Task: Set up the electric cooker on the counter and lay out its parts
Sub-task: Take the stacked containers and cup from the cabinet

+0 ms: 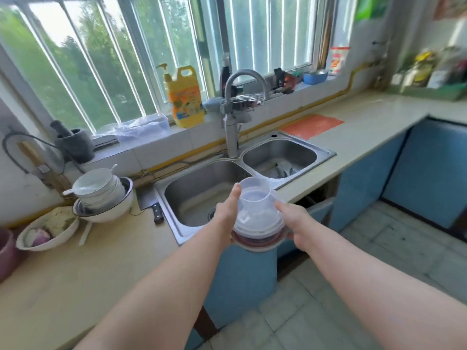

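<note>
A long counter (83,269) runs from seven o'clock past a steel double sink (202,195) toward two o'clock, where bare worktop and an orange mat (312,126) lie under a barred window. At nine o'clock sit stacked bowls (101,193); a cleaver (151,203) lies between them and the sink. Near centre, a person carries a small electric cooker (260,221), its clear domed lid and a clear cup (254,193) stacked on top, above the sink's front edge. The left hand (227,210) presses the lid's nine o'clock side, the right hand (295,221) wraps the three o'clock side, both closed on the stack. The risk, as it looks: the cup sits loose, so a tilt could tip it into the basin or onto the tiled floor.
</note>
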`<state>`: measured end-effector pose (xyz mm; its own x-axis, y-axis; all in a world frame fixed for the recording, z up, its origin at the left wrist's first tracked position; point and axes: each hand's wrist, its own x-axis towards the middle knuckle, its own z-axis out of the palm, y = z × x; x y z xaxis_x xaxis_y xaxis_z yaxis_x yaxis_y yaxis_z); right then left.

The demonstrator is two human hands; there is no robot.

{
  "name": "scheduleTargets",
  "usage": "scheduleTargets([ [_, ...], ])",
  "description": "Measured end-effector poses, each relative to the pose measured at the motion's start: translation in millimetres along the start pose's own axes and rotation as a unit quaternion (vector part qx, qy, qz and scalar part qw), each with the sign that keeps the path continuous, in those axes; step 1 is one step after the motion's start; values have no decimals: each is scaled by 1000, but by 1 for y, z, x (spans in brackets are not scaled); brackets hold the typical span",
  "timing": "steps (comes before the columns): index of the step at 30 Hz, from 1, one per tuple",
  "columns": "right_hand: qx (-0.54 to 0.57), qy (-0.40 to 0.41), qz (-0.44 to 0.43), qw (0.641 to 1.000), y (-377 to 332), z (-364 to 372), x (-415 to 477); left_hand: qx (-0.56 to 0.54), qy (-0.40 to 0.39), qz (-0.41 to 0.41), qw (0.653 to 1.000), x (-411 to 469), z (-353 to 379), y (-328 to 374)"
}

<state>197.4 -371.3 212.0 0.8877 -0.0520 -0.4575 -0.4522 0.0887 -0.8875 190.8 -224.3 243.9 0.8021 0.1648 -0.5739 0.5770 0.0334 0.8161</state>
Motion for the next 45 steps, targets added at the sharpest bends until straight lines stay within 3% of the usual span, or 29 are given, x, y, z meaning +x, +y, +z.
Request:
scheduleTargets([
  [9,32,91,18,995,-41,-201,51,37,-104,-42,993,25,214,32],
  [15,18,126,-11,992,-89,-331,84,20,-203,-8,979,26,353,73],
  [20,29,170,-20,985,-127,-412,110,96,-212,6,973,38,442,109],
  [35,100,352,-34,930,-250,-571,277,178,-358,56,915,175,672,255],
  [45,157,381,-8,911,-293,-658,388,192,-383,28,903,272,799,304],
])
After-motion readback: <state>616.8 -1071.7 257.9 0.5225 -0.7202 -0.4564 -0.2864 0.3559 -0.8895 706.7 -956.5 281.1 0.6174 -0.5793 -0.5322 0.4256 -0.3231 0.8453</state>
